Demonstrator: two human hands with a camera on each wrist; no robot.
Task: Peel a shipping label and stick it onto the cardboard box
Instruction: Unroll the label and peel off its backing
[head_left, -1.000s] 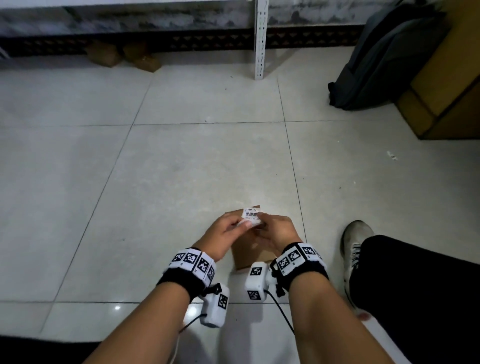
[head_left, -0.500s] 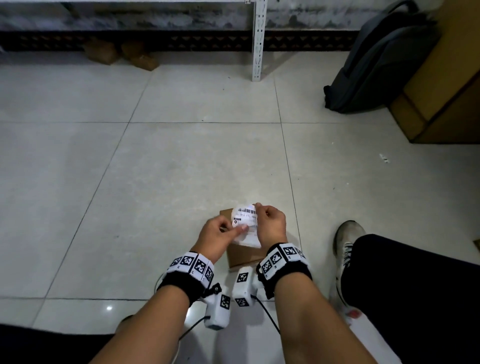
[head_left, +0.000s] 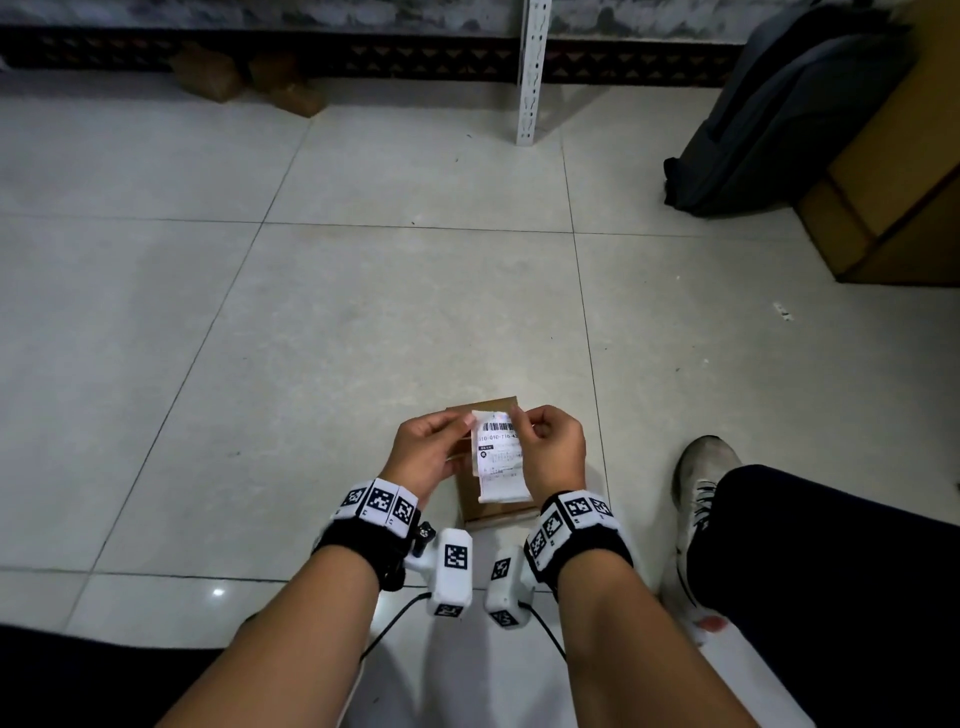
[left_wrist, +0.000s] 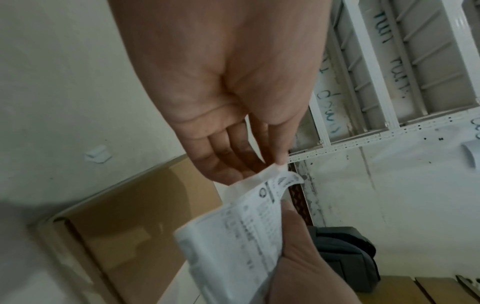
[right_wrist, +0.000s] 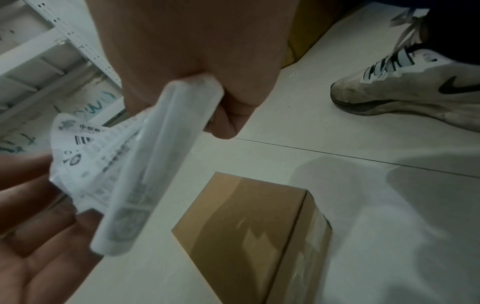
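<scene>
Two hands hold one label above one box, and the coming move turns on how the label lies over that box.

Head view. We see the left hand (head_left: 423, 457) and the right hand (head_left: 553, 449) raised side by side over the cardboard box (head_left: 488, 512), which rests on the tiled floor (head_left: 363, 312). The shipping label (head_left: 500, 457) hangs between them, printed face toward us, its long axis running from the fingers down toward the wrists. The box's long axis appears to run the same way. The left fingertips pinch the label's upper left corner; the right thumb and forefinger pinch its upper right edge. Both hands sit equally near the box, directly above it.

Left wrist view. We see the left thumb and forefinger pressed together on a thin white corner, which we judge to be the backing sheet (left_wrist: 262, 174) parting from the printed label (left_wrist: 241, 236). The remaining left fingers lie relaxed and slightly spread. The right hand (left_wrist: 306, 265) supports the label from the other side. The box (left_wrist: 130, 218) lies below and behind the label.

Right wrist view. We see the right hand (right_wrist: 182, 61) with its fingers curled closed on the label's top edge, the sheet (right_wrist: 124, 170) curving down and away. The left palm (right_wrist: 39, 236) lies beneath with fingers extended. The box (right_wrist: 249, 230) sits on the floor below, well apart from the label, with a shoe (right_wrist: 415, 82) beyond it.

We judge that peeling is incomplete. The label must descend, adhesive side down, onto the box top.
</scene>
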